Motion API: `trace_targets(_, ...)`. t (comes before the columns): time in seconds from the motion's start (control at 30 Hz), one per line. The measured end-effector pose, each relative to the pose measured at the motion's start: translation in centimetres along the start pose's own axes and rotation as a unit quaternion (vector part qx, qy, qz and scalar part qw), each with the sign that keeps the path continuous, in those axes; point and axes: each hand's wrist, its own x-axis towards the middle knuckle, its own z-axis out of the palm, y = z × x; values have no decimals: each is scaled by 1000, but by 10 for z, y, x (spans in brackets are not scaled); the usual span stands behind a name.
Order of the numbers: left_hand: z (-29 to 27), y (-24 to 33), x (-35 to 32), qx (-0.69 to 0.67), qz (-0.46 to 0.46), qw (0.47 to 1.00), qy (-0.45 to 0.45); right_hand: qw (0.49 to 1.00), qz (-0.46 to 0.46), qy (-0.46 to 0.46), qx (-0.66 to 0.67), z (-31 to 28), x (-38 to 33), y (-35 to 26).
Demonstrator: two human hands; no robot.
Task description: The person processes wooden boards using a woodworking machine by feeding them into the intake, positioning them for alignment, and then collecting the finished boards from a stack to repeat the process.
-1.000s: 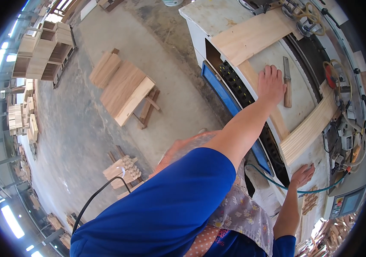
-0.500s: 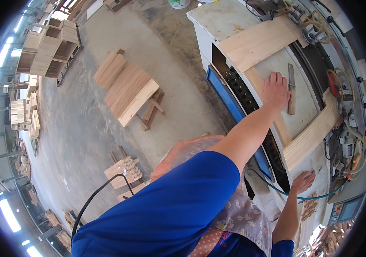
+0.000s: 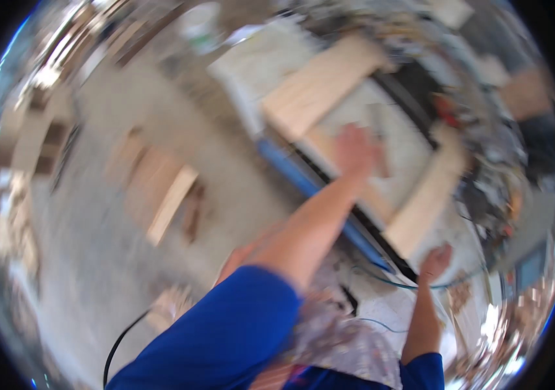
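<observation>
The whole view is smeared by motion; the grey concrete floor (image 3: pixel 95 214) fills the left, with a blurred stack of pale wooden boards (image 3: pixel 160 188) lying on it, and the pale-topped machine table with a blue front edge (image 3: pixel 303 182) stands at upper right. A wide light wooden panel (image 3: pixel 320 84) lies at the table's far end, a long pale plank (image 3: pixel 424 201) along its near right side; the narrow light wooden strip (image 3: pixel 349 179) lies between them. The left hand (image 3: pixel 355 151) rests flat on that strip, fingers too blurred to tell apart; the right hand (image 3: pixel 435 261) hovers near the table's near corner, fingers loosely curled, holding nothing visible.
</observation>
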Motion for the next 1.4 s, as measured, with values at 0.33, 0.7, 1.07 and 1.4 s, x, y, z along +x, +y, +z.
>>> trace_targets(0.33,-43,38,12,70,74,985,-136,993,97,28,-54,-36,-4,-42)
trace_targets(0.7,-42,34,9,73,117,983,-121,993,107,30,-30,-39,-9,-49)
trace_targets(1.07,-44,38,7,108,96,979,-144,992,128,10,-12,-44,-8,-49)
trace_targets(1.4,-50,43,6,92,103,979,-149,989,146,10,-2,-45,-7,-52)
